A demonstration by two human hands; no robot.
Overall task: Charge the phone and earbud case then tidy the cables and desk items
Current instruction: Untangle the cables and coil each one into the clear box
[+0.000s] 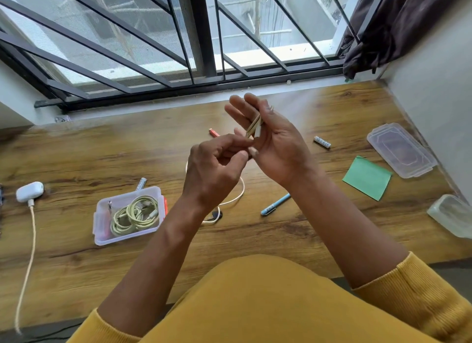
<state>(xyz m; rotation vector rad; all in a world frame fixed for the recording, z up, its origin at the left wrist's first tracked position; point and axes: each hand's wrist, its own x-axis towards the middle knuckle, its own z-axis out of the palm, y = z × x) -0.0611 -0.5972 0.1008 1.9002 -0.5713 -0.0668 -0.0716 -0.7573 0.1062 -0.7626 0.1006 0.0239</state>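
We gather the cream braided charging cable (pixel 255 125) in short folds on our right hand (pixel 278 146), thumb pinning it against near-straight fingers (pixel 237 107). Our left hand (pixel 214 169) pinches its slack, which trails to the wooden table (pixel 306 215), probably ready for neat coiling.

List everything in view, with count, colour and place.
desk: one, brown wood, below the window
earbud case: one, white, far left
charging cable: one, cream, plugged into the case, runs to the near edge
box: one, clear, open, left of centre
coiled cables: a bundle, cream, inside the box
batteries: two, white, one behind the box, one right of the hands
orange item: one, behind the hands
pen: one, blue, centre
sticky notes: one pad, green, right
lid: one, clear, far right
container: one, clear, right edge
held cable: one, cream, folded
left hand: pinches the held cable
right hand: holds its folds
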